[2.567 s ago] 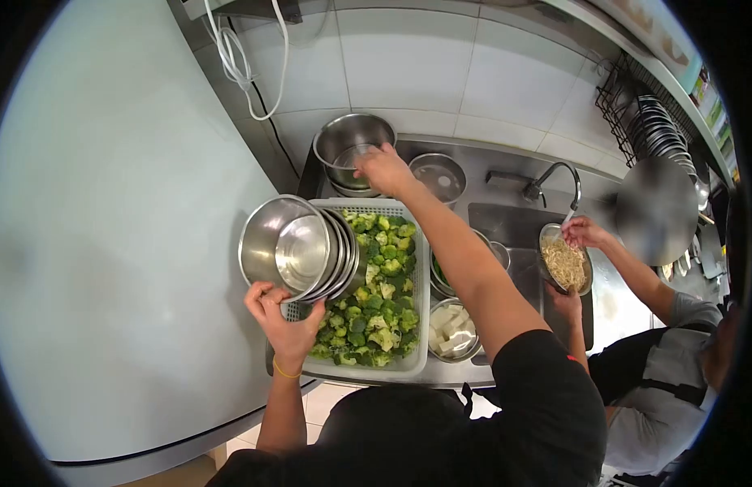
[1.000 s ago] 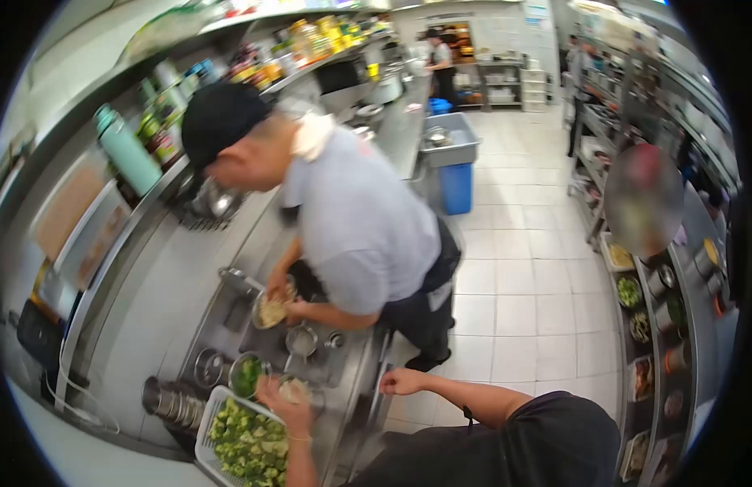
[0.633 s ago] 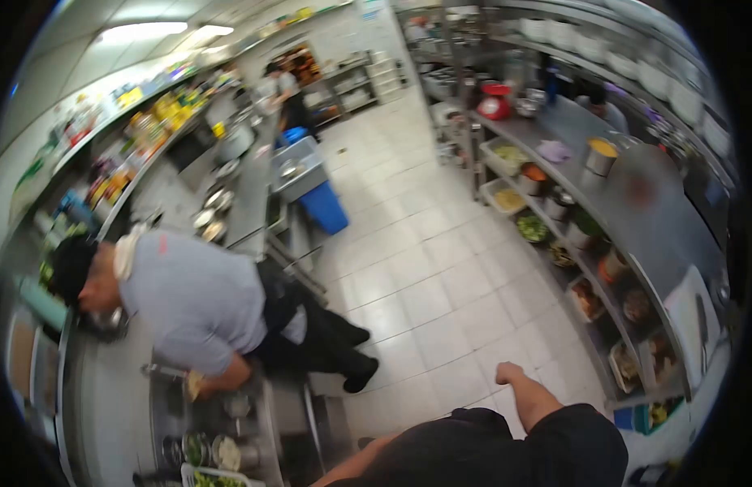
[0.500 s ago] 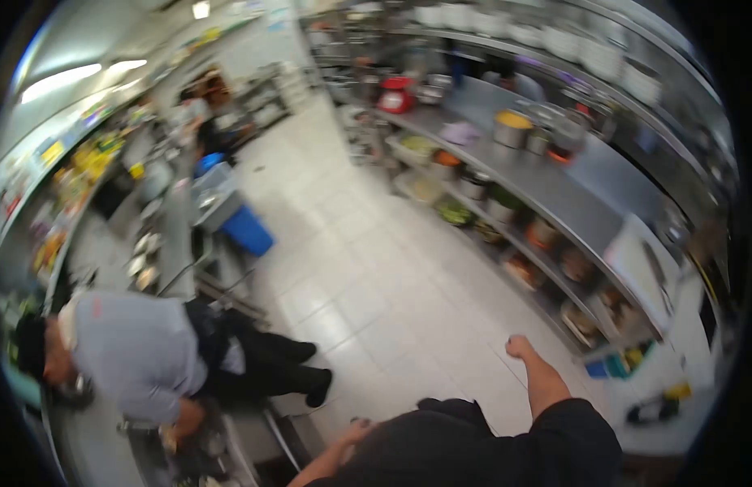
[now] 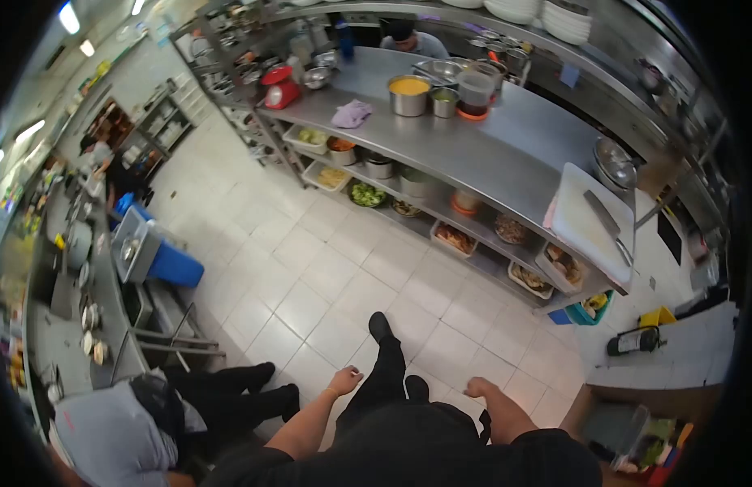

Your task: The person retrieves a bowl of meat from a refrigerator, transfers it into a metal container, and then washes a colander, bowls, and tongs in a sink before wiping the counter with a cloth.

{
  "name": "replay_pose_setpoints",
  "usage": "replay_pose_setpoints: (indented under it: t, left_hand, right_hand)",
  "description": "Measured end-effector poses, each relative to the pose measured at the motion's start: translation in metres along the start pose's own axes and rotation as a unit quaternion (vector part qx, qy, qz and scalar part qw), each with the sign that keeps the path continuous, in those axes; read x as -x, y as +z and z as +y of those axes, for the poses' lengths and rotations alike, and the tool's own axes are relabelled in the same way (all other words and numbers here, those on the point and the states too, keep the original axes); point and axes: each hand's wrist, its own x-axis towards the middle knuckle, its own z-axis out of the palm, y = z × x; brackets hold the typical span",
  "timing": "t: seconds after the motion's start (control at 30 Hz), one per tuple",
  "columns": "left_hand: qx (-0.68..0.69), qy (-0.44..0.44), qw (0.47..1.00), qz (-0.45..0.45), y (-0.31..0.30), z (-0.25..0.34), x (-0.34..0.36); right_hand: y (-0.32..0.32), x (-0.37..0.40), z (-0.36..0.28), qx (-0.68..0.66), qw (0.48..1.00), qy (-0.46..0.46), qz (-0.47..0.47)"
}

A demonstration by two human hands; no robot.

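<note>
My left hand (image 5: 344, 381) hangs in front of my body, over the tiled floor (image 5: 299, 316), with its fingers loosely curled and nothing visible in them. On the other side, my right hand (image 5: 478, 389) is held low with its fingers folded in; no object shows in it. Neither hand touches anything. My black shoe (image 5: 380, 326) is stretched forward on the tiles. Ahead and to the right runs a steel worktable (image 5: 356, 146). At its near end a knife (image 5: 602, 213) lies on a white cutting board (image 5: 583, 231).
A co-worker in a grey shirt (image 5: 120, 430) bends over the left counter. A blue bin (image 5: 177, 266) stands beyond. Pots (image 5: 409, 101), a red scale (image 5: 280, 88) and a purple cloth (image 5: 352, 114) sit on the worktable, food containers (image 5: 454, 238) beneath. A fire extinguisher (image 5: 633, 341) is at right.
My view has turned right and tilted down, so the worktable appears further left and my legs now show. My left hand has swung forward. The co-worker sits lower in view.
</note>
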Motion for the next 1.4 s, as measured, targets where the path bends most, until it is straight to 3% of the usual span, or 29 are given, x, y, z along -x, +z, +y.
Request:
replay_pose_setpoints:
  t: [0.07, 0.13, 0.2, 0.23, 0.3, 0.37, 0.43, 0.57, 0.67, 0.7, 0.73, 0.87, 0.97, 1.07, 1.1, 1.13, 1.17, 1.23, 1.27, 1.33, 1.37, 1.4]
  left_hand:
    - [-0.040, 0.061, 0.995, -0.073, 0.007, 0.027, -0.038]
    - [-0.093, 0.113, 0.979, -0.143, 0.006, 0.052, -0.063]
    - [-0.187, 0.196, 0.950, -0.157, 0.006, 0.058, -0.111]
    - [-0.223, 0.196, 0.939, -0.175, -0.009, 0.076, -0.124]
    - [-0.166, 0.202, 0.944, -0.199, -0.036, 0.091, -0.161]
    - [-0.168, 0.218, 0.940, -0.203, -0.073, 0.108, -0.196]
    - [-0.174, 0.240, 0.945, -0.137, -0.105, 0.111, -0.237]
    - [-0.135, 0.193, 0.971, -0.025, -0.186, 0.122, -0.277]
    - [-0.045, 0.118, 0.992, 0.025, -0.229, 0.126, -0.273]
    - [-0.032, 0.138, 0.988, 0.070, -0.231, 0.110, -0.278]
    - [-0.020, 0.152, 0.981, 0.118, -0.229, 0.092, -0.283]
    - [-0.005, 0.062, 0.993, 0.104, -0.207, 0.036, -0.256]
    - [-0.053, 0.000, 0.997, 0.048, -0.167, -0.030, -0.221]
    - [-0.200, -0.045, 0.957, -0.204, -0.144, -0.064, -0.187]
    - [-0.162, -0.058, 0.955, -0.242, -0.140, -0.071, -0.174]
    - [-0.081, -0.161, 0.951, -0.253, -0.138, -0.070, -0.163]
    - [-0.121, -0.068, 0.949, -0.282, -0.140, -0.075, -0.161]
    - [-0.015, -0.203, 0.965, -0.168, -0.153, -0.043, -0.153]
    - [0.001, -0.213, 0.964, -0.157, -0.160, -0.031, -0.160]
    - [0.066, -0.273, 0.958, -0.055, -0.173, -0.009, -0.177]
    - [0.058, -0.227, 0.972, 0.018, -0.176, 0.003, -0.189]
    - [0.045, -0.182, 0.978, 0.089, -0.178, 0.018, -0.200]
  right_hand:
    - [-0.008, -0.030, -0.037, 0.043, 0.997, -0.067, -0.007]
    - [-0.037, -0.021, -0.077, -0.065, 0.992, -0.084, 0.061]
    - [-0.076, -0.026, -0.096, -0.078, 0.981, -0.114, 0.138]
    - [-0.101, -0.027, -0.104, -0.086, 0.980, -0.103, 0.149]
    - [-0.159, -0.026, -0.118, -0.129, 0.981, -0.049, 0.134]
    - [-0.194, -0.034, -0.112, -0.161, 0.954, -0.011, 0.253]
    - [-0.234, -0.027, -0.108, -0.195, 0.935, 0.012, 0.297]
    - [-0.277, -0.017, -0.101, -0.233, 0.894, 0.026, 0.383]
    - [-0.273, -0.047, -0.072, -0.122, 0.945, 0.026, 0.302]
    - [-0.280, -0.049, -0.074, -0.106, 0.968, 0.039, 0.226]
    - [-0.278, -0.057, -0.071, -0.091, 0.973, 0.026, 0.212]
    - [-0.317, -0.085, -0.093, -0.113, 0.967, -0.046, 0.223]
    - [-0.381, -0.089, -0.151, -0.156, 0.944, -0.113, 0.266]
    - [-0.469, -0.112, -0.212, -0.166, 0.902, -0.224, 0.329]
    - [-0.501, -0.125, -0.232, -0.188, 0.863, -0.278, 0.377]
    - [-0.535, -0.137, -0.253, -0.210, 0.818, -0.331, 0.422]
    - [-0.575, -0.138, -0.280, -0.207, 0.818, -0.325, 0.428]
    - [-0.650, -0.158, -0.318, -0.172, 0.787, -0.325, 0.496]
    - [-0.679, -0.176, -0.336, -0.145, 0.752, -0.329, 0.553]
    - [-0.741, -0.193, -0.372, -0.146, 0.792, -0.260, 0.532]
    - [-0.764, -0.209, -0.390, -0.139, 0.795, -0.276, 0.522]
    - [-0.781, -0.229, -0.406, -0.086, 0.777, -0.182, 0.597]
